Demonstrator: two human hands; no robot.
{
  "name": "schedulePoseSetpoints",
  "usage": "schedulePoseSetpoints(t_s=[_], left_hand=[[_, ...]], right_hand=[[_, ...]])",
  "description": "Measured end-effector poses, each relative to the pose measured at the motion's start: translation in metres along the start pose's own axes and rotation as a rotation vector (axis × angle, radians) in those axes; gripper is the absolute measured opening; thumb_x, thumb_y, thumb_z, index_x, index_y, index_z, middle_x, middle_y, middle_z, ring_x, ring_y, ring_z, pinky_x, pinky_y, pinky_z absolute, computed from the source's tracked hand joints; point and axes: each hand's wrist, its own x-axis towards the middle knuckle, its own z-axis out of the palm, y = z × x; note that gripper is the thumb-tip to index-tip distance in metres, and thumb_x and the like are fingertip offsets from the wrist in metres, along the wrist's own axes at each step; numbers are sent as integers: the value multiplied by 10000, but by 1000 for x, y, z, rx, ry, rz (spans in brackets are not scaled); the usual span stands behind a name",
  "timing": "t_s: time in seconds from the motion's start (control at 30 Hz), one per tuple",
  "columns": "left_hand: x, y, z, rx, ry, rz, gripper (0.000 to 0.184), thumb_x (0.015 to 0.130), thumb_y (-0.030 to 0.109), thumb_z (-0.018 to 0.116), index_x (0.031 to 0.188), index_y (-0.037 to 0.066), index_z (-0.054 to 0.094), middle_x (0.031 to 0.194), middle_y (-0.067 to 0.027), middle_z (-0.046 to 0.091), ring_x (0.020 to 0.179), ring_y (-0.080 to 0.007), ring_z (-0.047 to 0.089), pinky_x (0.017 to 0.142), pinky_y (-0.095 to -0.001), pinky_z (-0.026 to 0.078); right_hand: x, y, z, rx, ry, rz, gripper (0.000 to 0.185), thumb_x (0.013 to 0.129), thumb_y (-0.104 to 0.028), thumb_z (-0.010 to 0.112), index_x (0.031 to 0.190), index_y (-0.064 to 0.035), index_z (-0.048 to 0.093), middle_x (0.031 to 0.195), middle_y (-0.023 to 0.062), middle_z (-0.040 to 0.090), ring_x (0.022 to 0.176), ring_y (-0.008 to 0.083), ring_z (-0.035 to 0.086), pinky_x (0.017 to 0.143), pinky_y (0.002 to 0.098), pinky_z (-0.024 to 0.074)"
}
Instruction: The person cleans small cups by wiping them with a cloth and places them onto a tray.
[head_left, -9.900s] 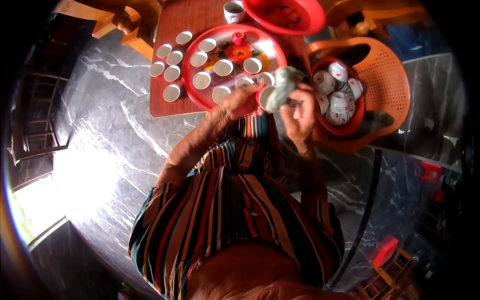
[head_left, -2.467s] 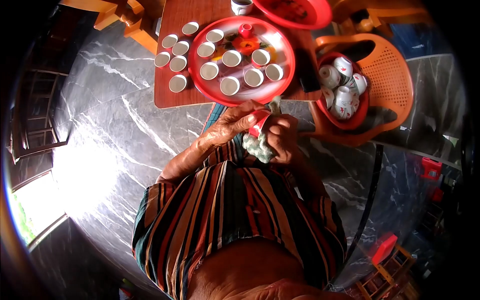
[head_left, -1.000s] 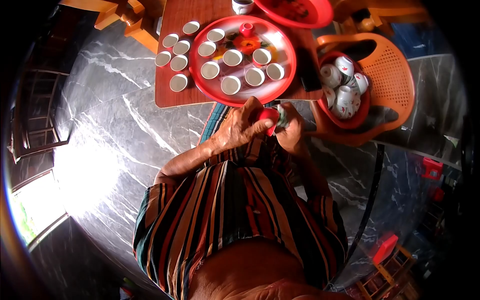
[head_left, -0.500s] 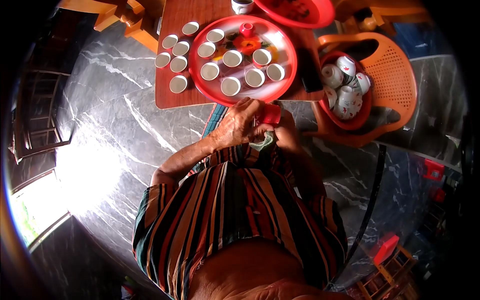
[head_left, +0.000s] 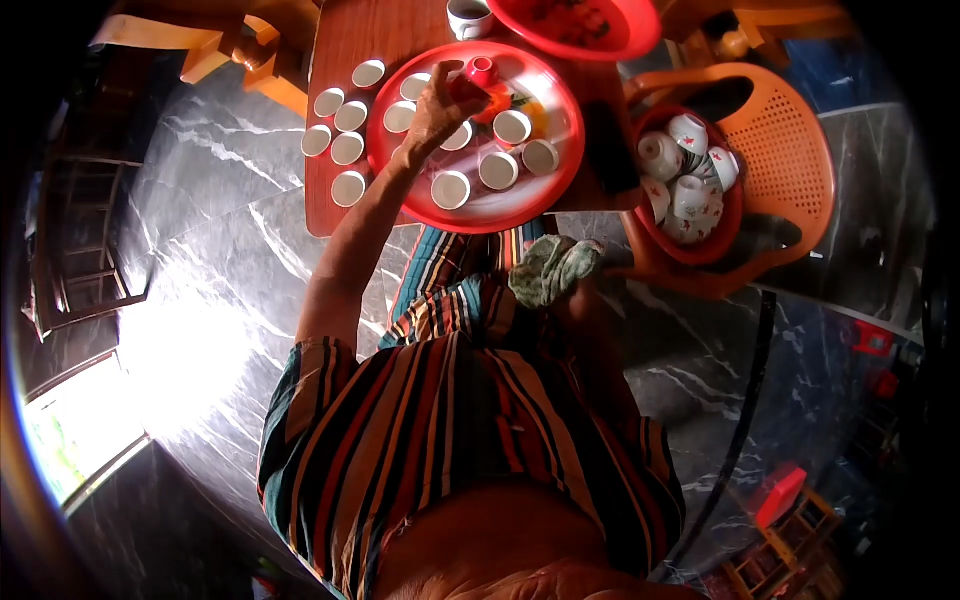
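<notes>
My left hand (head_left: 437, 108) is over the round red-rimmed tray (head_left: 405, 208). Its thumb and forefinger are curved apart beside a small red cup (head_left: 481, 71) that looks upside down. What lies under the palm is hidden. White-lined red cups, such as one at the front (head_left: 450, 190), stand mouth up on the tray, some partly covered by my hand and forearm. Above my lap, my right hand (head_left: 578, 298), mostly shadowed, is closed on a crumpled green cloth (head_left: 553, 270). Its fingers are largely behind the cloth.
Several similar cups (head_left: 348, 148) stand on the wooden table (head_left: 345, 40) left of the tray. A white cup (head_left: 469, 18) and red basin (head_left: 600, 30) are at the back. A dark phone-like object (head_left: 612, 165) lies rightward. An orange chair (head_left: 780, 150) holds a red bowl of white cups (head_left: 688, 255).
My left hand has left the red cup and cloth near my lap and reached forward over the tray. The cloth now shows fully at my right hand; the red cup held earlier is not visible there.
</notes>
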Motion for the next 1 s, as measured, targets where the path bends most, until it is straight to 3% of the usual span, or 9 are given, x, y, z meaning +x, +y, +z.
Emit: schedulePoseSetpoints(t_s=[0.13, 0.17, 0.23, 0.33, 0.47, 0.53, 0.77, 0.87, 1.0], left_hand=[[20, -35, 16, 142, -22, -7, 635, 634, 203, 777, 1157, 37, 457, 993, -197, 601, 983, -322, 581, 828, -402, 501], [22, -37, 19, 212, -18, -13, 650, 596, 249, 788, 1122, 36, 469, 999, -199, 584, 1006, -367, 549, 822, -435, 486], [28, -38, 24, 328, -21, -68, 630, 593, 259, 786, 1093, 36, 475, 1001, -205, 585, 997, -377, 547, 822, -447, 473], [34, -43, 28, 403, -58, -114, 621, 577, 275, 790, 1046, 34, 463, 1003, -227, 584, 997, -398, 531, 852, -459, 431], [35, -55, 35, 559, -128, -95, 760, 542, 292, 817, 1101, -12, 403, 1037, -241, 565, 1006, -423, 514, 905, -457, 399], [33, -58, 37, 610, -102, -43, 778, 557, 319, 806, 1122, -24, 394, 1078, -263, 534, 1001, -431, 509, 913, -470, 400], [51, -40, 19, 660, -218, -42, 787, 616, 405, 758, 1172, -14, 391, 1097, -275, 519, 1004, -437, 507, 895, -488, 420], [68, -16, 28, 769, -127, -84, 668, 723, 416, 690, 1163, -22, 444, 1093, -262, 534, 1051, -416, 507, 880, -475, 434], [92, -33, 50, 913, -148, -130, 698, 734, 540, 655, 1140, 10, 452, 1003, -231, 606, 948, -383, 600, 793, -476, 482]], right_hand=[[-10, -6, 20, -589, -49, -281, 423, 949, -323, 453, 1246, -22, 444, 1205, 127, 535, 1091, 246, 531, 950, 411, 443], [-11, -6, 25, -716, -55, -337, 430, 948, -326, 454, 1253, -23, 441, 1210, 128, 534, 1093, 247, 530, 954, 414, 441], [-10, -6, 31, -827, -67, -396, 444, 948, -332, 455, 1266, -23, 434, 1219, 130, 530, 1097, 249, 529, 961, 421, 435], [4, 0, 8, -136, -64, -102, 515, 926, -383, 478, 1298, -32, 420, 1246, 144, 516, 1123, 278, 517, 989, 452, 407], [18, 17, -32, 116, 60, 6, 576, 904, -425, 501, 1317, -35, 410, 1285, 145, 496, 1168, 313, 484, 1028, 487, 356], [10, 1, 2, 291, -215, 4, 586, 891, -434, 522, 1326, -56, 412, 1313, 133, 483, 1214, 328, 447, 1045, 498, 330], [10, -16, 51, 279, -317, -99, 590, 880, -456, 532, 1330, -92, 422, 1336, 115, 473, 1241, 330, 421, 1062, 513, 297], [17, -16, 49, 232, -425, -83, 561, 879, -449, 538, 1327, -126, 440, 1349, 86, 470, 1256, 307, 412, 1074, 513, 273], [22, -4, 32, 208, -262, -109, 510, 899, -434, 511, 1311, -138, 465, 1355, 49, 472, 1264, 264, 408, 1083, 513, 247]])
